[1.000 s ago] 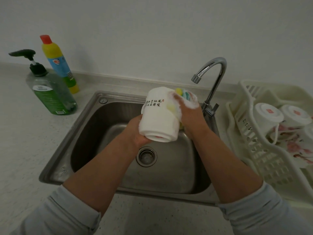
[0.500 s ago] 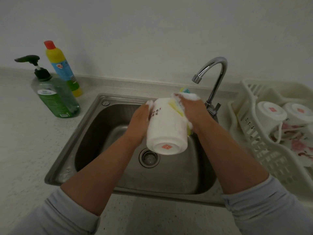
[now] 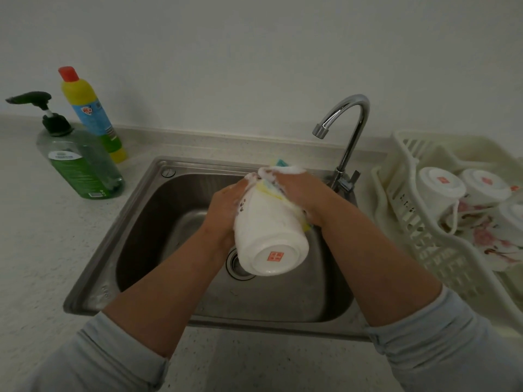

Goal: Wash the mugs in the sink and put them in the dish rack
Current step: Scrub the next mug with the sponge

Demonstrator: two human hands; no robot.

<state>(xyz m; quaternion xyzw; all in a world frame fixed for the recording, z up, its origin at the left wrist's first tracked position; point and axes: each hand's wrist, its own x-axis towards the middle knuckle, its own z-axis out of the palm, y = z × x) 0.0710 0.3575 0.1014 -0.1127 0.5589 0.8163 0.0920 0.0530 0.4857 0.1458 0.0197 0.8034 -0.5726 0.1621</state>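
A white mug (image 3: 268,233) covered in suds hangs over the steel sink (image 3: 141,210), tilted so its base with a red stamp faces me. My left hand (image 3: 225,212) grips its left side. My right hand (image 3: 300,192) holds a foamy yellow sponge (image 3: 278,168) pressed against the mug's upper right side. The mug's rim and handle are hidden behind my hands. To the right, the cream dish rack (image 3: 418,233) holds three white mugs (image 3: 441,185) lying bottom up.
A chrome tap (image 3: 349,128) curves over the sink's back right corner; no water runs. A green pump bottle (image 3: 76,159) and a yellow bottle with a red cap (image 3: 87,108) stand on the counter at the left. The drain (image 3: 236,264) lies under the mug.
The mug has tipped and sunk lower over the sink, its base now turned fully toward me. My right hand with the sponge has slid toward the mug's far end.
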